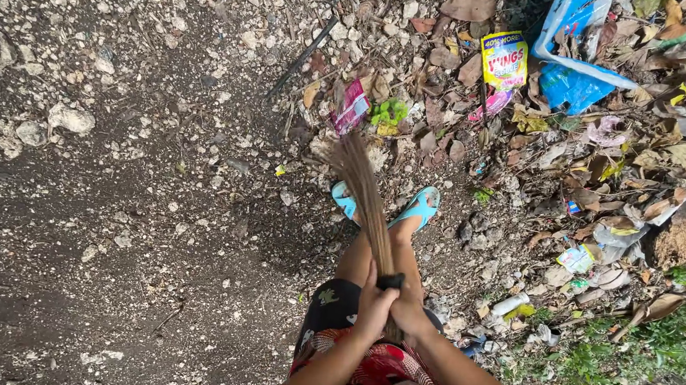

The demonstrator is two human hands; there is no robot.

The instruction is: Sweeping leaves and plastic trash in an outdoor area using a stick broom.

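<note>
While both hands grip it at the bound end, the stick broom (365,195) points down at the ground just ahead of the blue sandals (416,207).

Left hand (373,304) and right hand (409,305) are both closed tight around the broom's top, touching each other, right by the dark band. Looks light and springy to me, thin stiff sticks that fan out at the tip, so holding the bundled end is the only sane place to grab. Beyond the broom tip there's a pink wrapper (351,107) and a yellow packet (504,59) among dry leaves; further out, a blue plastic bag (575,51), can't tell what's inside.
</note>
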